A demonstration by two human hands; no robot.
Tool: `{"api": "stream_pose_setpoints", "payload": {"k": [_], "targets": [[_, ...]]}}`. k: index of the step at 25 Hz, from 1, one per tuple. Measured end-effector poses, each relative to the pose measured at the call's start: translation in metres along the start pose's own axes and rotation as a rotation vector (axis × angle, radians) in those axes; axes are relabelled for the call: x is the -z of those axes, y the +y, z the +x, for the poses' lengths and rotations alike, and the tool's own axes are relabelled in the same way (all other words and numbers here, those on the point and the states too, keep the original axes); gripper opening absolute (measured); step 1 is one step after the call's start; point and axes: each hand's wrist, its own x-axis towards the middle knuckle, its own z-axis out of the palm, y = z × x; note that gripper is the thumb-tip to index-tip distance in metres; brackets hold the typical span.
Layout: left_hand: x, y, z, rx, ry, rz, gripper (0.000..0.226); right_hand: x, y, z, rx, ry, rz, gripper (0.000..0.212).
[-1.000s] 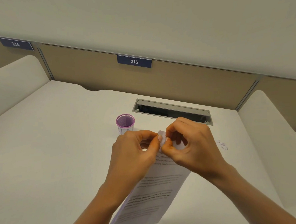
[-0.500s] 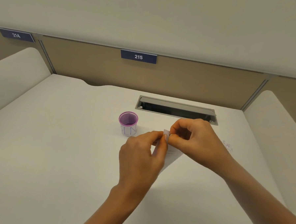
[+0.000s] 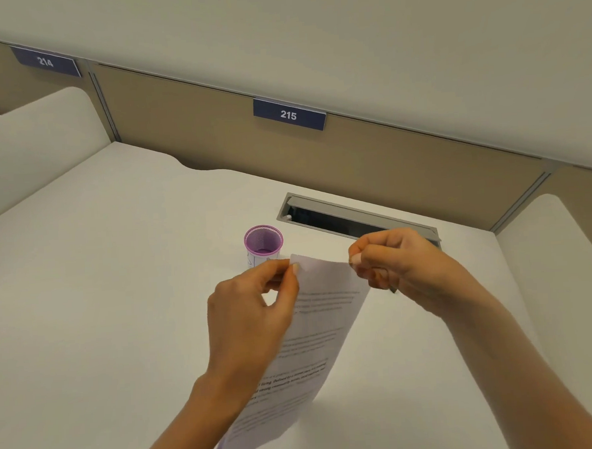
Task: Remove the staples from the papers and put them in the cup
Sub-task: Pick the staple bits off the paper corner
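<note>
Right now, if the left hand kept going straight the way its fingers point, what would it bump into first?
Probably the purple cup. The left hand, pinching the paper's top corner, points up and away toward the cup, which stands just beyond its fingertips. Depth is hard to judge, so it might pass just beside it.

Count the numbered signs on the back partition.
2. The 214 sign sits at far left on the partition; the 215 sign is near the centre, beyond the cup. More may lie outside the frame.

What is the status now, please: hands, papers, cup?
Left hand pinches papers at top left corner. Right hand pinched shut near top right corner; staple not discernible. Cup upright behind papers, path clear.
</note>
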Motion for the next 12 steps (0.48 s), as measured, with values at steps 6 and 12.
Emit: {"api": "stream_pose_setpoints", "payload": {"k": [6, 12], "targets": [[0.027, -0.013, -0.002, 0.127, 0.055, -0.123, 0.014, -0.014, 0.017, 0.076, -0.011, 0.061, 0.053, 0.017], [0.04, -0.03, -0.003, 0.243, 0.07, -0.162, 0.012, -0.048, 0.044, 0.176, -0.043, 0.136, -0.123, 0.015]]}}
